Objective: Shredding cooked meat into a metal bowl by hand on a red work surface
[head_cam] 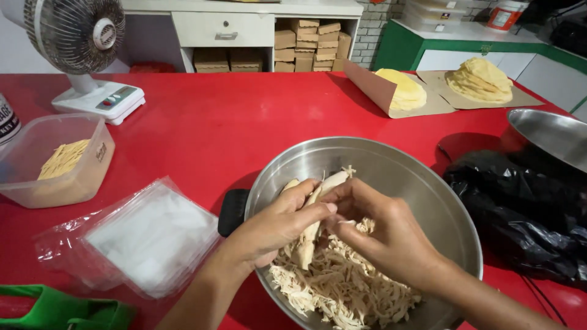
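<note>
Chicken piece (312, 214), a long pale strip of cooked meat, sits pinched between both hands over the steel bowl (428, 195) at the near middle of the red bench (232, 122), its long axis running from near-left up to far-right. Left hand (275, 226) closes on its near, lower length while right hand (382, 235) curls shut against its right side, fingertips touching it. Shredded chicken (342, 281) lies heaped directly beneath them.

pale chicken strip (313, 211), upright over shredded chicken (342, 284)
</note>
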